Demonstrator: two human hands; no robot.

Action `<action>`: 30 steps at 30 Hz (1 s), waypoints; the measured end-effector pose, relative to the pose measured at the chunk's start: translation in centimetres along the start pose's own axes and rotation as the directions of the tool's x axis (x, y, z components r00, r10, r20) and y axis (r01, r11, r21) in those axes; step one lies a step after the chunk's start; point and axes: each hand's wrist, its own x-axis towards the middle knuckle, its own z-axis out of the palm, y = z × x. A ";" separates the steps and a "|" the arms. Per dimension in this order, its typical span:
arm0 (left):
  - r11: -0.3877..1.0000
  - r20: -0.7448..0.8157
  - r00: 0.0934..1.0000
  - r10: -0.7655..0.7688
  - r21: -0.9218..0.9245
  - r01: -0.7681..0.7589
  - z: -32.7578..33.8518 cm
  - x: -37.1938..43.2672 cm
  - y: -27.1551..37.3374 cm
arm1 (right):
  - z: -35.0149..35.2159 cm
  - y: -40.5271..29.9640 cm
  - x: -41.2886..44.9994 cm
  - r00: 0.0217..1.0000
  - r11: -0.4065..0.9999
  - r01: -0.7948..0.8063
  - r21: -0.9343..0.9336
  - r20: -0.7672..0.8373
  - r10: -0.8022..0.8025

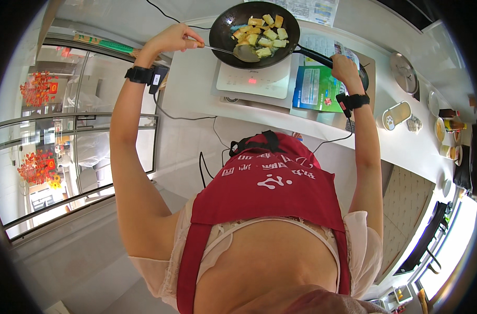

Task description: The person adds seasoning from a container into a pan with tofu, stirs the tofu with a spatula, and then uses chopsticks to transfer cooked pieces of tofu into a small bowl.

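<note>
My left hand point(179, 38) grips the handle end of a metal turner point(244, 53), whose broad head lies inside a dark wok point(222, 43). Beside that head are several browned, tofu-like cubes point(270, 34), with some liquid around them. My right hand point(345, 70) is closed around the wok's long black handle point(317, 57). Under the near part of the wok is a white induction cooker point(254, 84) with a lit red display. Whether the wok rests on it or is raised slightly, I cannot tell. Both wrists wear black straps with cabled boxes.
Printed packaging point(319, 88) lies right of the cooker. Farther right along the counter point(383, 141) are a metal lid point(404, 72), a paw-print container point(396, 115) and several bowls and bottles. A glazed window point(81, 133) stands at my left. Cables point(183, 117) hang from the wrists.
</note>
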 end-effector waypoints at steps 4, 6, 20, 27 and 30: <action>0.994 -0.098 0.994 0.051 -0.089 -0.060 0.7 -0.3 0.1 | -0.6 -0.4 -0.1 0.999 0.999 -0.028 -0.025 0.039 0.029; 0.992 -0.170 0.982 0.087 -0.074 -0.101 0.5 0.1 0.6 | -0.6 -0.3 -0.3 1.000 1.000 -0.014 -0.021 0.005 0.014; 1.000 0.035 0.999 -0.013 -0.002 0.013 -2.9 -1.8 0.5 | -0.3 0.0 -0.1 1.000 1.000 0.004 -0.005 -0.020 -0.004; 0.995 0.116 0.993 0.035 -0.095 -0.024 -1.1 0.4 -2.6 | -0.3 -0.4 -0.1 1.000 1.000 -0.003 -0.010 -0.026 0.003; 0.983 -0.019 0.997 0.076 -0.163 -0.078 3.5 1.5 -3.9 | -0.1 -0.2 -0.3 1.000 1.000 -0.014 -0.007 -0.023 0.014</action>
